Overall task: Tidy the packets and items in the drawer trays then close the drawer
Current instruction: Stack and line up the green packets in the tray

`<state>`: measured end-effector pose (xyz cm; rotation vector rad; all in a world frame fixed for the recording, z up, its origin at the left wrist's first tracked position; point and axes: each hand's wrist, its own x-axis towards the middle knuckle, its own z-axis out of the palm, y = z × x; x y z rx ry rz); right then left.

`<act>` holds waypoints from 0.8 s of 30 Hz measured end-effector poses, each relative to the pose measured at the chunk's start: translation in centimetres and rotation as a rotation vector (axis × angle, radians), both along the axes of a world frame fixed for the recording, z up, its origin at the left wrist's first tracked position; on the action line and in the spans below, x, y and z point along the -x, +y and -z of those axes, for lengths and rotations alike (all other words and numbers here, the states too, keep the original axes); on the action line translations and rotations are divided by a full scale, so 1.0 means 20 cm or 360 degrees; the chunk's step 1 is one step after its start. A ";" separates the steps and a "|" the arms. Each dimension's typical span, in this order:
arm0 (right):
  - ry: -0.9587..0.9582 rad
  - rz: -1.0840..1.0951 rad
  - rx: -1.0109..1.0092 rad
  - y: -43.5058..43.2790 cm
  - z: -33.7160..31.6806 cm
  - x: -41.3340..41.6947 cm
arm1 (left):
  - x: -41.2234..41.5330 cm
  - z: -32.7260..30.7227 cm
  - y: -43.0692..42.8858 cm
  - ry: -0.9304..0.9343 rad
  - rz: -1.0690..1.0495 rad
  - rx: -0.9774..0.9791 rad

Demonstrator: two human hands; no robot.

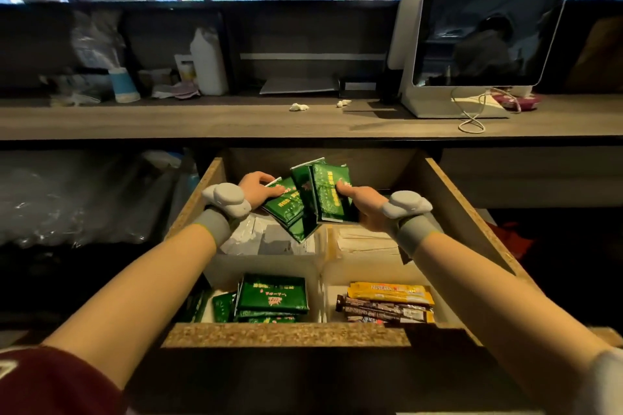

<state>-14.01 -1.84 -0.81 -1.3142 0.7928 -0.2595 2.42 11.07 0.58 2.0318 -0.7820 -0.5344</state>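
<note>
The wooden drawer [286,335] stands pulled open below the counter. Over its back part, my left hand [258,190] and my right hand [362,204] together hold a fanned bunch of green packets [306,200], each hand gripping one side. Under the bunch lie white papers and clear bags [269,241]. In the front left tray [318,293] rests a stack of more green packets [273,298]. The front right tray holds yellow and brown coffee sticks [387,301]. Both wrists wear grey bands with sensors.
Above the drawer runs a wooden counter [202,121] with a monitor [485,27] and its white cable at right, a blue paper cup [123,84], a white bottle [209,61] and crumpled tissue bits [298,107]. Clear plastic bags [74,199] fill the shelf left of the drawer.
</note>
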 end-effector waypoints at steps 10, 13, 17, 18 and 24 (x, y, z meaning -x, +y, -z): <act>0.0127 -0.0205 -0.0214 0.16 0.03 0.04 | 0.18 -0.08 0.06 0.0266 0.0184 0.0138; -0.0051 -0.0168 -0.0400 0.17 0.00 0.05 | 0.19 -0.11 0.08 0.0457 0.0226 0.0182; -0.0251 -0.0067 -0.0597 0.14 -0.03 0.05 | 0.20 -0.12 0.10 0.0817 0.0045 0.0390; -0.0254 -0.0061 -0.0592 0.13 -0.02 0.05 | 0.19 -0.11 0.10 0.0880 0.0004 0.0462; -0.0207 -0.0140 -0.0489 0.09 0.00 0.08 | 0.14 -0.06 0.10 0.0612 -0.0178 0.0460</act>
